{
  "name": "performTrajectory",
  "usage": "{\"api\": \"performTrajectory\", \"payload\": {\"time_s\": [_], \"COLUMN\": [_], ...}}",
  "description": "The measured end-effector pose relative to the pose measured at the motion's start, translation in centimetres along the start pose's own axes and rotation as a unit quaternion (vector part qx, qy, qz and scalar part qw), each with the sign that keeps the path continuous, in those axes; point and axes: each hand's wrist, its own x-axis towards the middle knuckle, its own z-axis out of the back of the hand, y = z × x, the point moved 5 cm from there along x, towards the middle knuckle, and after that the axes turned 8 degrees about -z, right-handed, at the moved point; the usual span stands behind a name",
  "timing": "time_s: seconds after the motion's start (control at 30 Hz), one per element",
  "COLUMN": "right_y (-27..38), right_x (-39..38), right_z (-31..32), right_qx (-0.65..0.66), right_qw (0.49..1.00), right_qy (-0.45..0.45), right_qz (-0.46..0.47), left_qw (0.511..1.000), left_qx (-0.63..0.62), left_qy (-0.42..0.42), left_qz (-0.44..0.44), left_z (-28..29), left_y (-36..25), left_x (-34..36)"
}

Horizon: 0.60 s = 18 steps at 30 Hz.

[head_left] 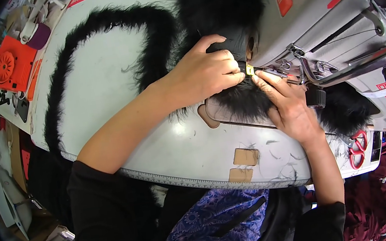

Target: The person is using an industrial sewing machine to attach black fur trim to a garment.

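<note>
A grey sewing machine (309,15) stands at the right, its needle area lit beside a small yellow piece (249,69). Black fabric (232,41) with fluffy black fur trim (244,101) lies under the needle area. My left hand (213,68) bears on the fabric just left of the needle, its fingers curled and pinching the edge. From the right, my right hand (289,102) has its fingertips close to the needle, closed on the fur trim; its grip is partly hidden. A long strip of fur (63,57) loops across the table to the left.
The white table (176,145) has a measuring tape (161,176) along its front edge. Two tan patches (246,156) and loose fur lie near me. Red-handled scissors (358,149) rest at the right. An orange device (10,65) and a purple thread cone (38,36) sit at the far left.
</note>
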Motion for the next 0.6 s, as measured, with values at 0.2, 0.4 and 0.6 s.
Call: {"api": "performTrajectory", "payload": {"time_s": [0.2, 0.4, 0.6], "right_y": [-0.07, 0.04, 0.04], "right_x": [0.09, 0.08, 0.06], "right_z": [0.07, 0.04, 0.01], "right_qx": [0.005, 0.003, -0.006], "right_qw": [1.0, 1.0, 1.0], "right_qy": [-0.002, -0.009, -0.019], "right_qz": [0.016, 0.012, 0.02], "left_qw": [0.999, 0.998, 0.998], "left_qx": [-0.037, -0.037, -0.036], "left_qy": [0.013, 0.046, 0.028], "left_qz": [0.018, 0.035, 0.038], "left_z": [-0.21, -0.45, -0.11], "left_y": [0.07, -0.01, 0.07], "left_x": [-0.15, -0.32, -0.06]}}
